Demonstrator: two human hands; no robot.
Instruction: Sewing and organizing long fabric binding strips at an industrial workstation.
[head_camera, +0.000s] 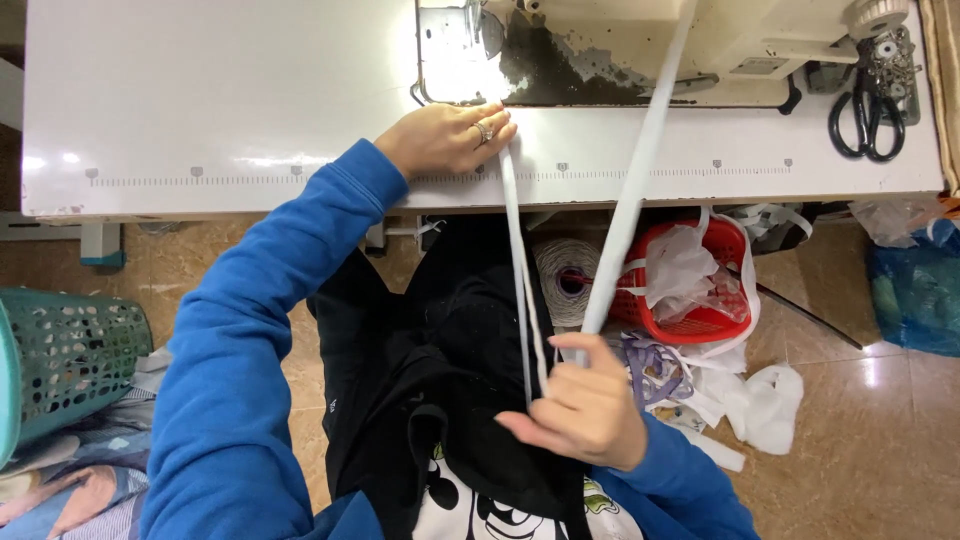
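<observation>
My left hand (445, 138) lies flat on the front of the white sewing table (230, 100), fingertips pressing one end of a white elastic band (519, 260). The band runs down off the table edge to my right hand (585, 405), which pinches it over my lap. From that hand a wider stretch of the band (640, 170) rises diagonally to the sewing machine (620, 45) at the table's back. Black fabric (440, 380) lies in my lap under both strands. Both sleeves are blue.
Black scissors (866, 118) lie at the table's right end. Below the table stand a red basket (700, 285) of white scraps and a thread cone (565, 275). A teal basket (65, 360) stands at the left, a blue bag (915, 285) at the right.
</observation>
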